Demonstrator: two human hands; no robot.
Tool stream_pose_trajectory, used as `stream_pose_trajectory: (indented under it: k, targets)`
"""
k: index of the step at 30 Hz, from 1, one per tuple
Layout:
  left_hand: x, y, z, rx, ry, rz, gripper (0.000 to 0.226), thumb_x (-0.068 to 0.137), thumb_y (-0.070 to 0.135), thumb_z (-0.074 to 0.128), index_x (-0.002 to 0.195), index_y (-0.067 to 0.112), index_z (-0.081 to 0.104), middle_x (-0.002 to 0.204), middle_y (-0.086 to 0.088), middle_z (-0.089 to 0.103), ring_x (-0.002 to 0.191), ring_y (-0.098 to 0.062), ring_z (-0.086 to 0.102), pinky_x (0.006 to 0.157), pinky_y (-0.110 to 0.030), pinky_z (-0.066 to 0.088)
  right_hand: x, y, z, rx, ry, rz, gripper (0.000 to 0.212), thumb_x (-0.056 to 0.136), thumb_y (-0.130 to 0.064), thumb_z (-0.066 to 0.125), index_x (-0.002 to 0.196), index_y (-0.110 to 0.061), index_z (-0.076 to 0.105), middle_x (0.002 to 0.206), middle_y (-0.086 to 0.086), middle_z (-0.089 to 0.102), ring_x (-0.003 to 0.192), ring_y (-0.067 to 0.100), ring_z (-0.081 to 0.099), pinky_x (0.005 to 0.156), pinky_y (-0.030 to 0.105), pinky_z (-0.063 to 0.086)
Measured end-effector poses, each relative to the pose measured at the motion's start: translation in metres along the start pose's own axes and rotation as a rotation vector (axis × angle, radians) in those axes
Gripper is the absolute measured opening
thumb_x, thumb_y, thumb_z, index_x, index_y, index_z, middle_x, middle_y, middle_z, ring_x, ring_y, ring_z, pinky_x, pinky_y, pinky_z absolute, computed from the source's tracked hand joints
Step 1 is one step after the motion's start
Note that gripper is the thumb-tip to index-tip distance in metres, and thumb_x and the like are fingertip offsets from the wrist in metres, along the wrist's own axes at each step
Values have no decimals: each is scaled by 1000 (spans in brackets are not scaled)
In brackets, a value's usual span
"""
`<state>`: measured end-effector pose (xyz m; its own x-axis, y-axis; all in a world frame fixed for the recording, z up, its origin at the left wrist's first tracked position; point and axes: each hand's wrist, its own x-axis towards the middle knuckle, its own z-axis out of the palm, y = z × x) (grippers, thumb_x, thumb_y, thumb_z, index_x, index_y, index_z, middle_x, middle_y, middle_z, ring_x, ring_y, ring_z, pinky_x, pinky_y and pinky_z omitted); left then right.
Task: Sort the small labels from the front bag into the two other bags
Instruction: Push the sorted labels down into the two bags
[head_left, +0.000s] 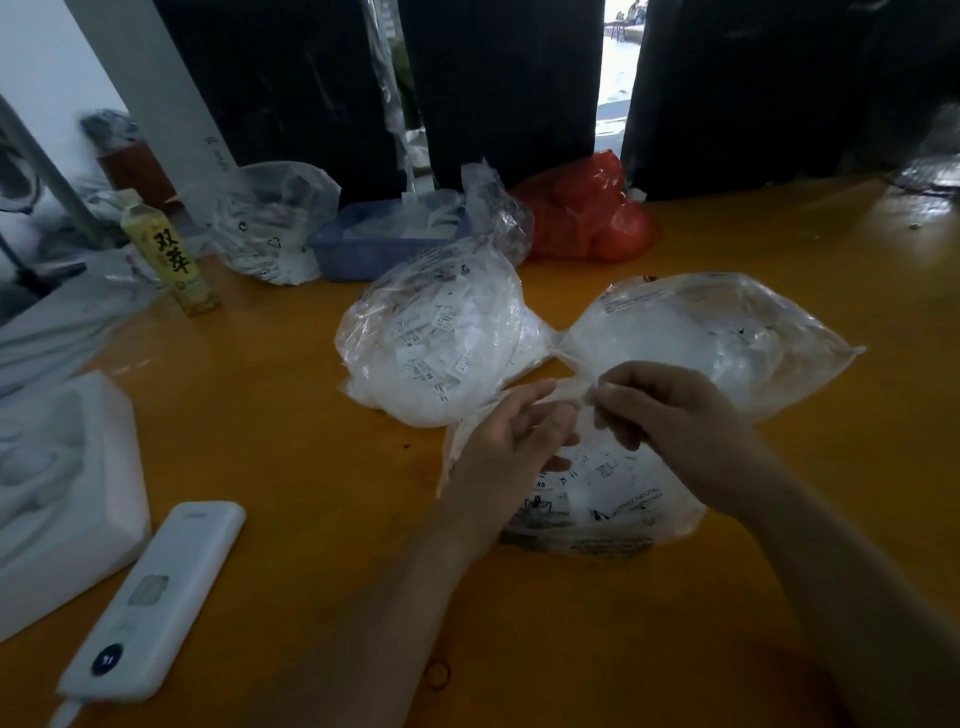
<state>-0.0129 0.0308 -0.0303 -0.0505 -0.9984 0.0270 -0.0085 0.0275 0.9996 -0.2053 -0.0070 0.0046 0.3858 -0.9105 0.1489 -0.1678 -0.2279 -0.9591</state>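
Head view: front bag (597, 499) lies near the table's (260, 415) front edge; left hand (511, 441) and right hand (670, 410) pinch its limp, slippery mouth; hold film edges; labels probably light.

Clear front bag (597, 499) of labels lies before 2 bulging clear bags (431, 343), mouths meeting

An orange-yellow tabletop (270, 447) carries three clear plastic bags of small white labels: the front bag (597, 499) near the person, a full bag (431, 343) behind it to the left, and a flatter bag (711, 338) to the right. Farther back sit a blue basket (374, 249), a red bag (587, 213), another clear bag (270, 223) and a yellow bottle (171, 254). At left lie a white device (156, 597) and white foam packing (62, 493).
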Motion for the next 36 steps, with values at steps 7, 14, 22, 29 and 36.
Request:
stream_pose_trajectory:
  k: [7,14,22,29,36]
  targets:
    - [1,-6,-3,-173,144,-36,8,93,21,77,93,26,83,95,-6,79,85,-17,74,78,-26,58,-1,1,13,22,32,60,22,103,-20,56,91,-12,73,74,2,68,63,14,54,64,30,45]
    - [-1,-5,-3,-95,168,-49,12,96,25,75,87,29,81,89,1,77,79,-12,70,69,-26,56,2,11,10,-186,40,-12,9,94,-34,68,89,-27,70,74,-13,70,61,-1,60,60,12,48]
    - [2,-2,-5,-372,156,-123,6,92,10,76,97,11,72,107,-12,80,96,-24,79,62,-21,58,8,21,17,-353,187,-75,20,99,-43,56,89,-30,68,75,-20,70,65,0,64,55,12,46]
    - [6,0,-6,-684,247,-124,10,83,-1,75,93,2,76,99,-23,78,89,-30,80,69,-21,63,13,39,7,-918,-78,-170,29,92,-52,64,116,-37,69,116,-14,61,101,5,52,83,23,43]
    - [6,-1,-3,-710,275,-154,12,77,8,78,88,3,81,91,-19,79,84,-28,80,69,-23,64,13,43,6,-992,-165,-159,42,86,-62,64,122,-43,67,112,-17,50,107,7,39,88,29,36]
